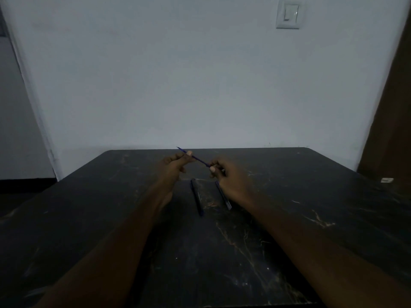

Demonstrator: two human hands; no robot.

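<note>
On the dark, scuffed surface (200,263) in front of me, a black pen (197,197) lies beside a bluish pen (223,195), whose far end is hidden under my right hand (226,174). Just beyond and above them, both hands pinch a thin blue refill (200,160) clear of the surface. My left hand (172,166) holds it near its far, pointed tip and the right at its near end, so it slants up and away to the left. I judge it light, slick and easy to bend or snap, best held close to the ends between thumb and fingertip, with little squeeze. Behind the surface stands a pale wall (200,85) with a light switch (288,14) high on the right.
</note>
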